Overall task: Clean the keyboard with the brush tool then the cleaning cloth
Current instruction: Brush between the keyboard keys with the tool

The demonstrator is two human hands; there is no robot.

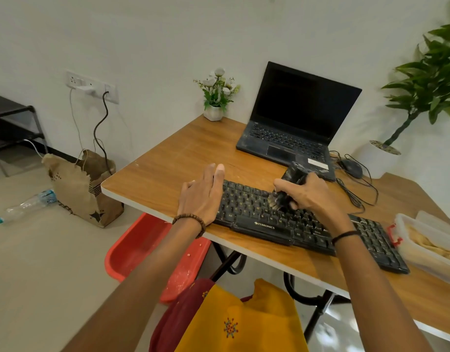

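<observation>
Stood over a wooden bench point(173, 168) with a black keyboard point(264, 224) lying slantwise along its near edge. Gripped the brush tool point(291, 179) in the right hand point(310, 194), fingers point(282, 185) curled and clamped round its black handle, bristles pointing down and touching the keys near the middle of the letter block. Rested the left hand point(203, 196) flat over the keyboard's left end, its fingers straight and close together, reaching past the far edge onto the bench, holding nothing. Wore a bead bracelet on the left wrist and a thin black band on the right.

Saw a yellowish cloth point(427, 242) inside a clear plastic box point(407, 217) with a red clasp, at the right end of the bench just beside the keyboard's number pad, touched by neither hand.

Saw an open laptop point(295, 123), screen dark, behind the keyboard; a black mouse point(351, 167) with its cable just right of it; 1 small white pot of flowers point(216, 97) at the far corner. Noted on the floor to the left a brown paper bag point(84, 189) and a plastic bottle point(25, 205) on its side, and a red tub point(142, 250) under the bench.
</observation>
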